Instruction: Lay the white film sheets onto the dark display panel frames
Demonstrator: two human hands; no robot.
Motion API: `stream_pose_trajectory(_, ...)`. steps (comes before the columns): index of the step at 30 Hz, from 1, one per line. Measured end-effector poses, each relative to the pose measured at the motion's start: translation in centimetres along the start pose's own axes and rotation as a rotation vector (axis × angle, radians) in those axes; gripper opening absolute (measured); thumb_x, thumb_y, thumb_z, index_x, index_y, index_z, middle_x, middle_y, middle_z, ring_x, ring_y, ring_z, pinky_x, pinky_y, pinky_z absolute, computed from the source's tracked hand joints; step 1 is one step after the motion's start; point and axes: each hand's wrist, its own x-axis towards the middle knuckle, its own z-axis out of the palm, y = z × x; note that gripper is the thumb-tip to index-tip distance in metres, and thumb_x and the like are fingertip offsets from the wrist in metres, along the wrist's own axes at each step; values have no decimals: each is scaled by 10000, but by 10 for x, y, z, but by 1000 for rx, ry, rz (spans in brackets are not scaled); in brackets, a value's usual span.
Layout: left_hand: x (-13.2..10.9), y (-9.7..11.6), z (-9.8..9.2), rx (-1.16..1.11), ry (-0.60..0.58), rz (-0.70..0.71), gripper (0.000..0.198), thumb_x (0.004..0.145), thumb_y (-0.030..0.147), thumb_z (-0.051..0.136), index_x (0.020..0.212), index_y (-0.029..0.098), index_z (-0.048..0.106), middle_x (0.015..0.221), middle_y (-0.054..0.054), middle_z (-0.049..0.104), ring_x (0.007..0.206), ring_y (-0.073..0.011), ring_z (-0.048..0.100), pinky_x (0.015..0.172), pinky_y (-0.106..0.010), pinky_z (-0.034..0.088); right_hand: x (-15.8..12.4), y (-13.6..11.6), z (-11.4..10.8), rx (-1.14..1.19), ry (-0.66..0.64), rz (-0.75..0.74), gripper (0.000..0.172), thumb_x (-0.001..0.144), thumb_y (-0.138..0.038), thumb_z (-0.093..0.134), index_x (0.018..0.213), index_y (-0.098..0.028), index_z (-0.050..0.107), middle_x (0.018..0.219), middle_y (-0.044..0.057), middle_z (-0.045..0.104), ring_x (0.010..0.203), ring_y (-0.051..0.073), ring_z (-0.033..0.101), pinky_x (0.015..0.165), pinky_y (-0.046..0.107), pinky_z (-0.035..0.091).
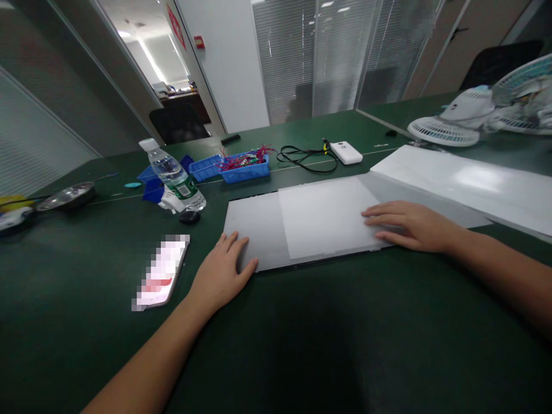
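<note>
A flat panel (259, 227) with a dark edge lies on the green table, covered by thin whitish sheets. The brighter white sheet (321, 215) covers its middle and right part. My left hand (222, 267) rests at the panel's left end, fingers spread over the near left corner. Over on the right, my right hand (405, 226) lies with fingers stretched out on the sheets. A greyish translucent sheet (425, 195) reaches out past the panel beneath that hand and forearm. Neither hand is closed around anything.
Left of the panel are a phone (161, 273), a water bottle (175, 175) and a black mouse (190, 217). Behind it stand blue trays (245, 172) with red wires, a black cable (308, 161) and a white box (346, 152). White sheets (474, 178) and fan parts (457, 121) lie right.
</note>
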Motion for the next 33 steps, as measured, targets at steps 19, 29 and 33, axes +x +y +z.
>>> stream_pose_trajectory(19,0,1,-2,26,-34,-5,721,1059,581,503,1617,128,561,1759,-199,436,1677,-403,322,1343,-580,344,-19,43,-15,-310,-39,821,766,1060,-702,326,1353,-189,813,1203,144,813,1028,365,732,860,458,524)
stream_pose_trajectory(29,0,-4,2,-43,-2,-16,776,1081,663,427,1620,118,550,1741,-179,474,1669,-387,347,1357,-562,327,0,3,-9,-175,9,405,667,1121,-578,378,1332,-113,807,1299,189,785,1156,353,728,1032,530,551)
stream_pose_trajectory(33,1,-5,6,-65,37,-19,813,1066,674,453,1644,104,502,1726,-188,493,1654,-394,376,1352,-566,342,2,6,-6,-76,15,210,509,1098,-483,484,1315,-159,812,1319,157,787,1211,338,723,1072,548,544)
